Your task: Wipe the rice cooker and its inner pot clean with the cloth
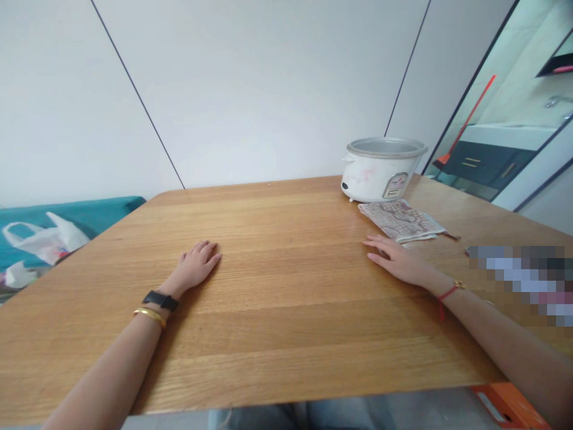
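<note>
My left hand [197,264] lies palm down on the wooden table [286,334], fingers loosely stretched and holding nothing. A dark watch band and a gold bangle circle that wrist. On the right side of the table rests my right hand [396,258], also palm down, with thumb and fingers apart and nothing in them. Just beyond it lies a folded patterned cloth [398,218], nearest to the right fingers but apart from them. Behind the cloth stands a white rice cooker [371,176] without a lid; its inside bottom is hidden.
At the left, a teal bench [111,209] carries a white plastic bag [49,239]. A blurred-out item [523,280] lies at the table's right. Beneath the near right edge is an orange object [510,406]. A red broom [470,119] leans in the doorway.
</note>
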Action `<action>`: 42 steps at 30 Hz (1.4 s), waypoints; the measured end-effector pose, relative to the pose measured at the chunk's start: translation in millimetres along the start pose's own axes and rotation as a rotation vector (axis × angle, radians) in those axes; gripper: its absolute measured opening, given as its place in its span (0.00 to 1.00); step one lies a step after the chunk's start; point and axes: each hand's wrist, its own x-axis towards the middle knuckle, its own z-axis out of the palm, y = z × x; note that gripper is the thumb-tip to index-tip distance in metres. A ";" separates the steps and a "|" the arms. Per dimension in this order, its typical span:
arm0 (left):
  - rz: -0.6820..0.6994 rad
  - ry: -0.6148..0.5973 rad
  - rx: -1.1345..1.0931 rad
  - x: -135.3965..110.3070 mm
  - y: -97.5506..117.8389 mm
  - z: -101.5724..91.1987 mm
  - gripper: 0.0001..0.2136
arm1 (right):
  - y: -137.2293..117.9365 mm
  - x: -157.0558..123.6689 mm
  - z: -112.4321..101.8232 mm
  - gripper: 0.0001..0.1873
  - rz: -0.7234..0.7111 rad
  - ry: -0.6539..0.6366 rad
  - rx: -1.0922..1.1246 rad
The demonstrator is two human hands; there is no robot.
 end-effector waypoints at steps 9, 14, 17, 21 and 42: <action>0.008 0.019 -0.014 2.2 -4.6 4.5 0.33 | -0.9 0.0 -0.8 0.29 -0.003 0.006 -0.004; -0.002 0.008 -0.015 1.1 -2.9 3.1 0.33 | -3.8 0.2 -3.0 0.30 0.010 -0.019 -0.011; -0.007 -0.001 -0.012 0.6 -1.7 1.9 0.33 | -3.7 0.4 -3.1 0.30 0.005 -0.020 -0.006; -0.021 -0.004 -0.006 -0.1 0.1 1.6 0.34 | -1.8 0.3 -2.1 0.30 0.005 -0.007 0.005; -0.022 -0.019 0.010 -3.6 7.1 -3.0 0.33 | -2.8 0.2 -4.1 0.31 0.018 -0.028 -0.009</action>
